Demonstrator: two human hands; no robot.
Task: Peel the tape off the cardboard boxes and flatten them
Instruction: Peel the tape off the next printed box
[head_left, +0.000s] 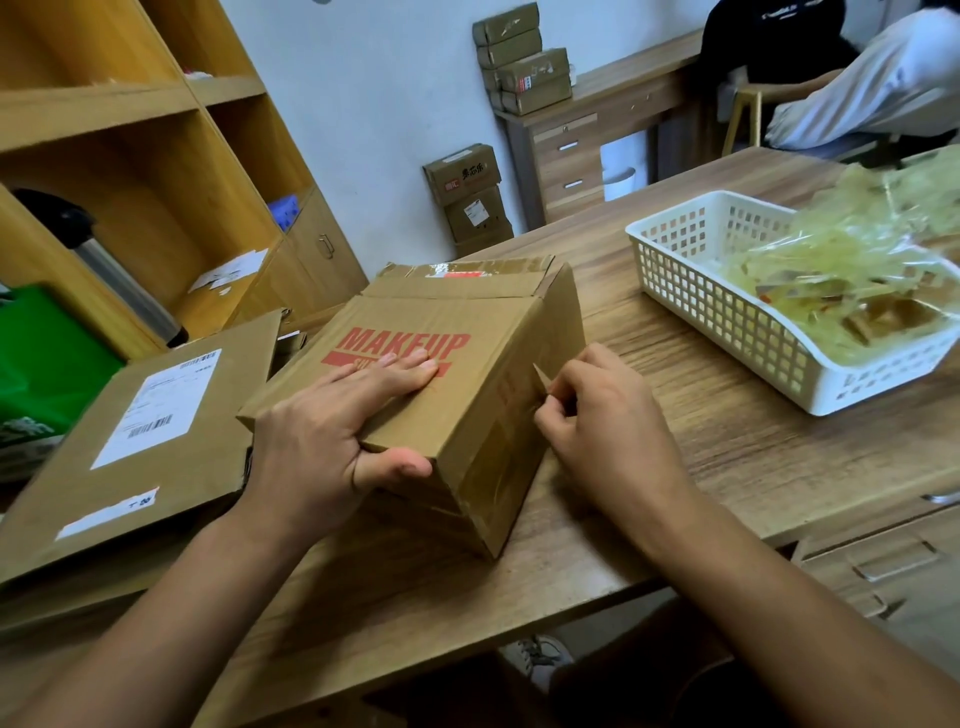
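A brown cardboard box (483, 322) with red "MAKEUP" print stands on the wooden table (727, 447). My left hand (332, 431) presses flat on its top, fingers straight over the print, thumb hooked under the near corner. My right hand (597, 415) is at the box's right side and pinches a lifted end of clear tape (543, 382) between thumb and fingers. More tape strips run across that side face and along the far top edge.
A flattened cardboard box (140, 447) with white shipping labels lies to the left. A white plastic basket (691, 296) at the right holds a heap of peeled tape. Wooden shelves stand at the left, stacked boxes by the wall, a seated person at the far right.
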